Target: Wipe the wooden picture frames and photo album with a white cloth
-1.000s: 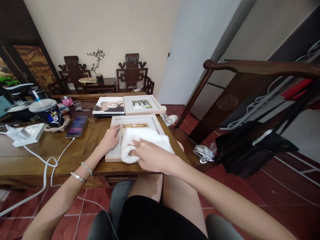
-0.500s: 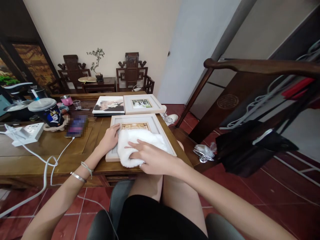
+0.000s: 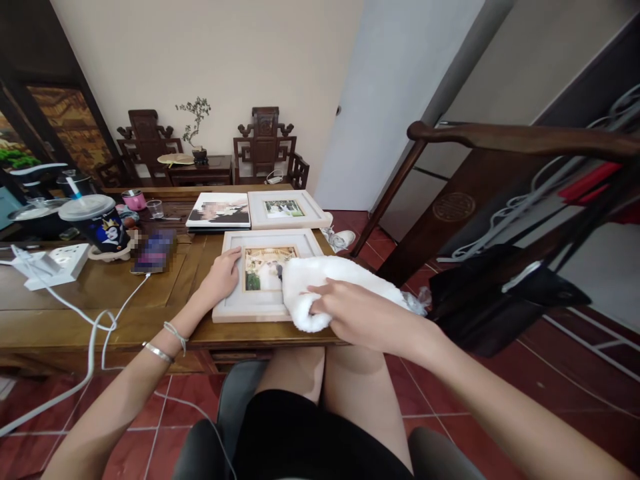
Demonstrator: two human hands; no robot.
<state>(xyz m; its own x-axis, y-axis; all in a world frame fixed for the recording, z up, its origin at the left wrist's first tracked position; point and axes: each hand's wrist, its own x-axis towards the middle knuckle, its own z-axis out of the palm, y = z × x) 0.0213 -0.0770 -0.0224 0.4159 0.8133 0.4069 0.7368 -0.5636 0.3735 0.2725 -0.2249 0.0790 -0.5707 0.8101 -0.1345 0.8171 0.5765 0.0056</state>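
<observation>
Wooden table (image 3: 100, 293) spans the left and centre of the view, my seat drawn up to its near edge; it carries everything named below.

White picture frame (image 3: 265, 275) lies flat at the near right corner of the table, a photograph showing under its glass. Two more framed pictures lie at its 12 o'clock: a dark-edged photo print (image 3: 219, 210) and, just beside it at 3 o'clock, a second white frame (image 3: 285, 209).

White fluffy cloth (image 3: 330, 280) covers the right part of the nearest frame and hangs past the table's right edge, at 3 o'clock from the photograph.

My right hand (image 3: 357, 313) rests on top of the cloth, fingers curled into its near end and gripping it, pressing it against the frame's lower right corner.

My left hand (image 3: 220, 277) lies flat and unclenched on the frame's left border, at 9 o'clock from the photograph, palm down, holding nothing. A bracelet (image 3: 157, 353) and a thin cord circle that wrist.

Lidded drink cup (image 3: 97, 223) with a straw stands at the table's far left, at 10 o'clock from the frame. A white power strip (image 3: 53, 265) lies at the cup's 7 o'clock, its white cable (image 3: 95, 333) trailing over the near table edge.

Phone (image 3: 154, 252), blurred, lies between cup and frame.
</observation>
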